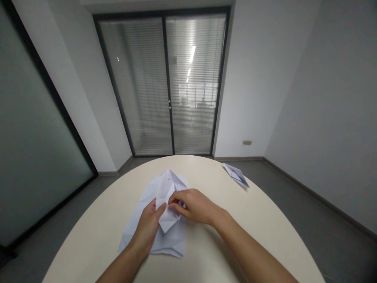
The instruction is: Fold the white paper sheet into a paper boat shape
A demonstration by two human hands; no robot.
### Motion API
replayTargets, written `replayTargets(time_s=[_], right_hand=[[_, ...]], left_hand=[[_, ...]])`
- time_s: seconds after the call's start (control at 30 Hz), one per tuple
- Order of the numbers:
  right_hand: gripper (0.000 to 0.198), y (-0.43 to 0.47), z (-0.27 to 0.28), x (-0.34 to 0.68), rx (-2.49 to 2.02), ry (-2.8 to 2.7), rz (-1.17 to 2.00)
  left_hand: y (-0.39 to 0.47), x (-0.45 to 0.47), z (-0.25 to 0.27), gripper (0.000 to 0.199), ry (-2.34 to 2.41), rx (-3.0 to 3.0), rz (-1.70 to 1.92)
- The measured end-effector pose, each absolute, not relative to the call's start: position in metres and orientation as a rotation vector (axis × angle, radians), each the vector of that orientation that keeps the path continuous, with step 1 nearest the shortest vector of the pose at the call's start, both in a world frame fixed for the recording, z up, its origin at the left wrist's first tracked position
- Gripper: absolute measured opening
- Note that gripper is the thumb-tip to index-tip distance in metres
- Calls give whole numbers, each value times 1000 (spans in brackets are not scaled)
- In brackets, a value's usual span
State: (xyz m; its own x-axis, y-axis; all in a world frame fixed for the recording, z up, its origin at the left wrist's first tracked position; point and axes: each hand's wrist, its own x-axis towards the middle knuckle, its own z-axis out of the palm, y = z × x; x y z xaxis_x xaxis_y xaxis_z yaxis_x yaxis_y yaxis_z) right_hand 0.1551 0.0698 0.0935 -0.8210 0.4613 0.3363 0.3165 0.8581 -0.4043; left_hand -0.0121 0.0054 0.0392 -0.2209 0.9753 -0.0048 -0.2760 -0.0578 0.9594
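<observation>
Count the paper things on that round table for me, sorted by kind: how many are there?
Creased white sheet being folded, pinched by the left hand and the right hand: 1
Finished folded paper piece near the far right edge of the table: 1
Total: 2

A small folded white paper boat [236, 174] lay near the far right edge of the round cream table [259, 220].

One head-worn camera looks forward and down, close over the table [250, 220].
</observation>
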Motion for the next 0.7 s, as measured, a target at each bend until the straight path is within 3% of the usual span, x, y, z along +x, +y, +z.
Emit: replayTargets(time_s=[0.17, 0.33, 0.53, 0.7], right_hand=[[8, 77, 87, 158, -677, -2485, 388], [35, 72, 87, 155, -769, -2526, 299], [11, 67, 93, 152, -829, -2592, 271], [33, 63, 90, 153, -905, -2542, 252]], left_hand=[[9, -19, 26, 49, 1226, 944, 1560], [11, -23, 21, 56, 1382, 1046, 1639], [11, -25, 20, 59, 1494, 1087, 1706], [12, -24, 18, 49, 1552, 1100, 1751]])
